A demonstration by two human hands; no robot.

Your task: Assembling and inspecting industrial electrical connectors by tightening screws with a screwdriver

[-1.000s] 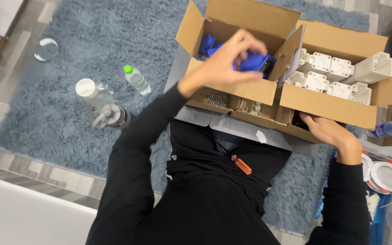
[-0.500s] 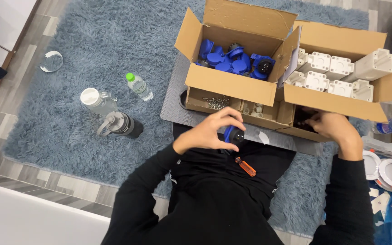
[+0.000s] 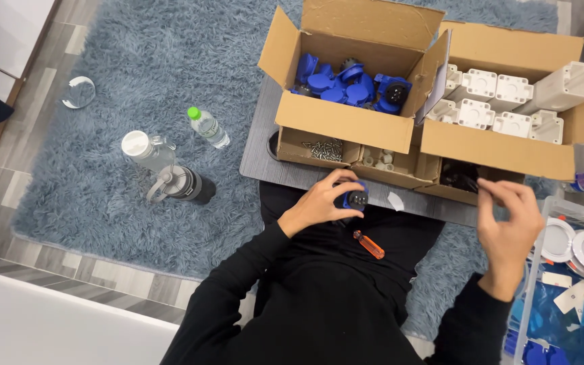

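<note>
Left hand [image 3: 319,201] curled around a blue socket connector [image 3: 354,199], black face up, held over the lap just beside the grey board's [image 3: 265,152] near edge. Orange-handled screwdriver [image 3: 368,244] lies on the lap just below it. Right hand [image 3: 510,220] raised near a small open carton [image 3: 469,177]; fingertips pinched together, whatever is between them too small to tell. Behind, a cardboard box [image 3: 346,122] holds more blue connectors [image 3: 336,81]; the box beside it [image 3: 501,145] holds white housings [image 3: 501,101]. Bottles [image 3: 170,165] lie on the rug [image 3: 116,61].
</note>
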